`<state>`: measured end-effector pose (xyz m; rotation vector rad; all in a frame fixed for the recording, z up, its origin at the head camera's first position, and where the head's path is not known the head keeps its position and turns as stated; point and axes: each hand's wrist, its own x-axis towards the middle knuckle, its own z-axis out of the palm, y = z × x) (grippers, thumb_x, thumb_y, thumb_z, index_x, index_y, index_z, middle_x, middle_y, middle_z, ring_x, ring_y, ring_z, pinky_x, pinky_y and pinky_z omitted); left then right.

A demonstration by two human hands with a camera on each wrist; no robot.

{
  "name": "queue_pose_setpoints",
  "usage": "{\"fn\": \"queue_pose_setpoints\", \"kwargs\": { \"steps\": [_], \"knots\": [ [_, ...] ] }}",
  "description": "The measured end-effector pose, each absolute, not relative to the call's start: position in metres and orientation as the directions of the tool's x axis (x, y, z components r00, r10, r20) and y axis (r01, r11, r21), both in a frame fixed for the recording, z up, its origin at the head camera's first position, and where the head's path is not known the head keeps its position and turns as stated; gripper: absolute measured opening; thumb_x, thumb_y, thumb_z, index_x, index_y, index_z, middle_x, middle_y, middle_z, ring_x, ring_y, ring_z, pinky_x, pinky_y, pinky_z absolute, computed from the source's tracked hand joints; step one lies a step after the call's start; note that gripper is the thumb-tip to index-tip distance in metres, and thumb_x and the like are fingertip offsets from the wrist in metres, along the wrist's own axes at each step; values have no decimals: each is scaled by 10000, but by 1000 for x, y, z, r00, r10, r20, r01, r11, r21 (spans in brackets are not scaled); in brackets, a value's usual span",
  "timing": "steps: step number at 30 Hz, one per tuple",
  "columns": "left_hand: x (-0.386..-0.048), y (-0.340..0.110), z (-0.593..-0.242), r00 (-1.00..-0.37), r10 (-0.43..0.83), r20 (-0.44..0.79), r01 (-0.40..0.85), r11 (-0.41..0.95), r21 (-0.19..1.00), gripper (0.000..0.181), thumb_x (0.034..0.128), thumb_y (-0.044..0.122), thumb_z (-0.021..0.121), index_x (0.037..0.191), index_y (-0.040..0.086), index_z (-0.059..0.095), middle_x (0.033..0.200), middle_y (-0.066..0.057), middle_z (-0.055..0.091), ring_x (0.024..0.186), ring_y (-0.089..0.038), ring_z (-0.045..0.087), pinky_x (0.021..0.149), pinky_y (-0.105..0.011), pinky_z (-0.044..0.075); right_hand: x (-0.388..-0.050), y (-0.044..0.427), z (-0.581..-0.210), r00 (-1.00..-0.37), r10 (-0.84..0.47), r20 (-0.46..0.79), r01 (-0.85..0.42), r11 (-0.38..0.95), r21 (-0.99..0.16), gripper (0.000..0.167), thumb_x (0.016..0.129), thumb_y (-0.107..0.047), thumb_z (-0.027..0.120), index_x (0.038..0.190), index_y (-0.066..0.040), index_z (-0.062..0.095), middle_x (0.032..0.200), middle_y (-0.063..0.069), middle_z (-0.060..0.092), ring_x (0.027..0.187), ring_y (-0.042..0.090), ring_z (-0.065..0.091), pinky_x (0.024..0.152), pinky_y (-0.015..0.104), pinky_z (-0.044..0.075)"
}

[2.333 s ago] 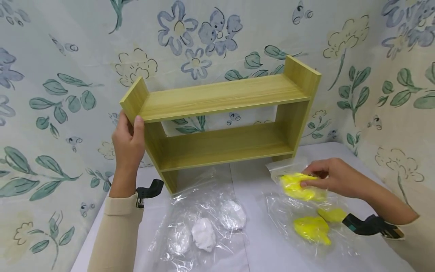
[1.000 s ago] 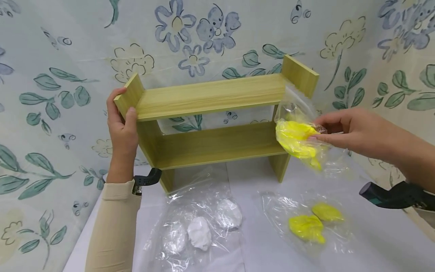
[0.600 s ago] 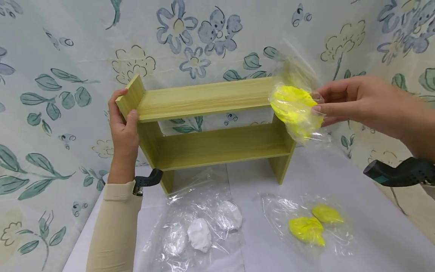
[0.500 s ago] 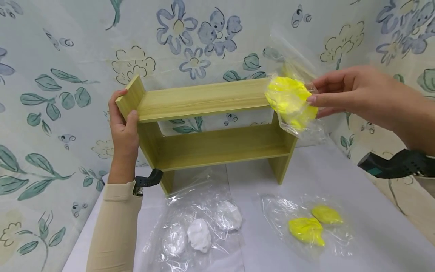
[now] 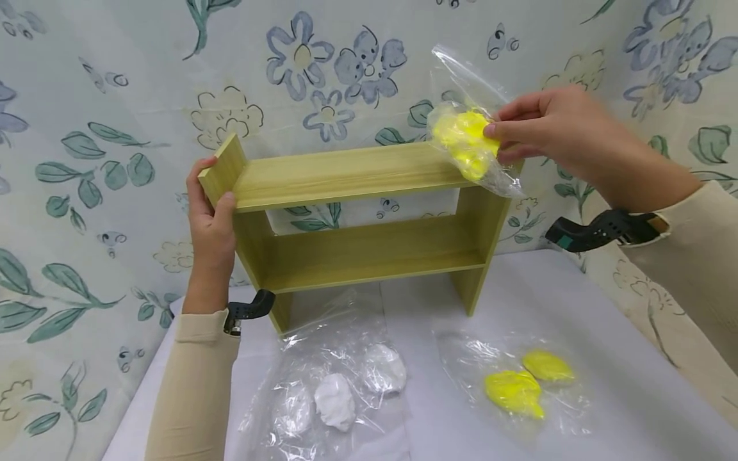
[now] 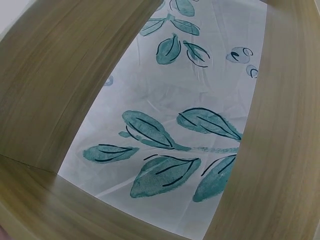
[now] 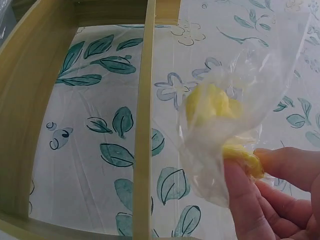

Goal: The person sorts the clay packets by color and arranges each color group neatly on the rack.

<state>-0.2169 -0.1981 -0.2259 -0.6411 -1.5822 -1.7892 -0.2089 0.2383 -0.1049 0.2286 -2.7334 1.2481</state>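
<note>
A small two-level wooden shelf (image 5: 357, 171) stands tilted on the table. My left hand (image 5: 211, 221) grips the top of its left side panel, thumb in front. My right hand (image 5: 548, 125) pinches a clear plastic bag with a yellow lump (image 5: 466, 137), held up over the right end of the upper board. The right wrist view shows thumb and fingers of the right hand (image 7: 272, 192) pinching the bagged yellow lump (image 7: 212, 107) beside the shelf frame (image 7: 142, 125). In the left wrist view, shelf boards (image 6: 285, 125) fill both sides, and the left hand is almost wholly out of sight.
On the white table (image 5: 461, 442), a clear bag with several white lumps (image 5: 334, 402) lies in front of the shelf. Another clear bag with yellow lumps (image 5: 513, 392) lies to its right. Floral cloth (image 5: 144, 64) hangs behind and at the sides.
My right hand has lifted the bagged yellow lump off the table and carried it up and left, over the shelf's right end. My left hand has shifted its grip slightly at the left panel.
</note>
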Motion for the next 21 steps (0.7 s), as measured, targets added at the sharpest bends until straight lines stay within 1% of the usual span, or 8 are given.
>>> {"fn": "queue_pose_setpoints", "kwargs": {
  "steps": [4,7,13,16,21],
  "knots": [
    [-216,-198,-225,-667,-152,729,742,-56,668,483,891,13,401,1338,191,434,1371,-96,376,1199,-271,340,912,-293,297,-218,227,-102,-985,-73,158,-169,629,-759,610,817,-466,698,1272,-80,573,1180,78,585,905,208,653,739,167,508],
    [-216,-197,-226,-667,-154,729,742,-51,668,488,890,6,396,1339,191,438,1378,-97,377,1206,-273,339,916,-293,297,-226,218,-102,-985,-72,155,-166,607,-777,567,845,-387,703,1278,-47,564,1184,92,572,908,203,652,751,218,522],
    [-216,-198,-227,-666,-157,730,743,-49,668,497,891,-18,391,1343,181,446,1378,-112,384,1177,-285,354,904,-291,315,-237,205,-101,-989,-79,123,-145,620,-771,505,895,-261,670,1301,8,537,1176,116,562,893,160,673,771,274,533],
    [-217,-198,-228,-662,-150,734,746,-47,664,497,894,-16,390,1349,178,437,1382,-118,377,1178,-293,349,900,-296,312,-239,202,-101,-992,-73,106,-128,630,-766,479,912,-220,650,1308,21,528,1180,130,563,879,149,679,777,282,534],
    [-216,-198,-228,-660,-139,738,747,-27,664,500,900,-5,384,1361,185,421,1408,-104,360,1216,-294,332,917,-308,296,-240,202,-100,-992,-78,101,-127,687,-715,442,932,-197,620,1309,17,533,1214,153,565,896,159,656,765,249,530]
  ]
}}
